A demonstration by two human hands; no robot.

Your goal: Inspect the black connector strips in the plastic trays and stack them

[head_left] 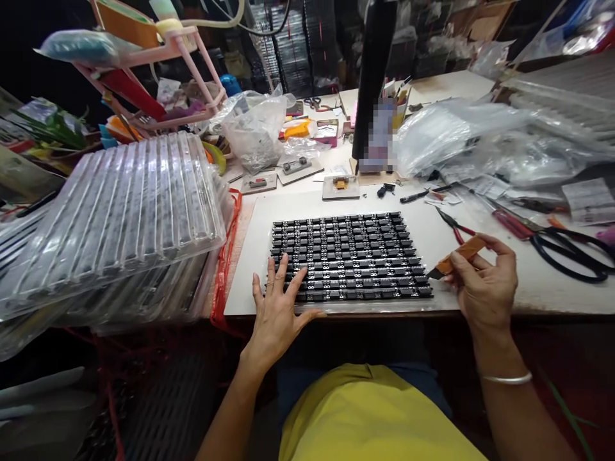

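In front of me lies a clear plastic tray (355, 307) packed with rows of small black electronic parts (350, 256). My left hand (277, 307) is open over its lower left, fingers spread and the fingertips on the rows. My right hand (487, 288) grips an orange-handled utility knife (466, 251) between thumb and fingers. The knife's dark blade points left and down, close to the right ends of the lower rows. Whether the blade touches the parts or the tray, I cannot tell.
Stacked clear plastic trays (120, 205) stand on the left beside red strapping (228, 262). Red-handled pliers (454, 224) and black-handled scissors (567, 250) lie at right. Behind are small metal fixtures (341, 187), a black upright post (372, 83) and plastic bags (480, 137).
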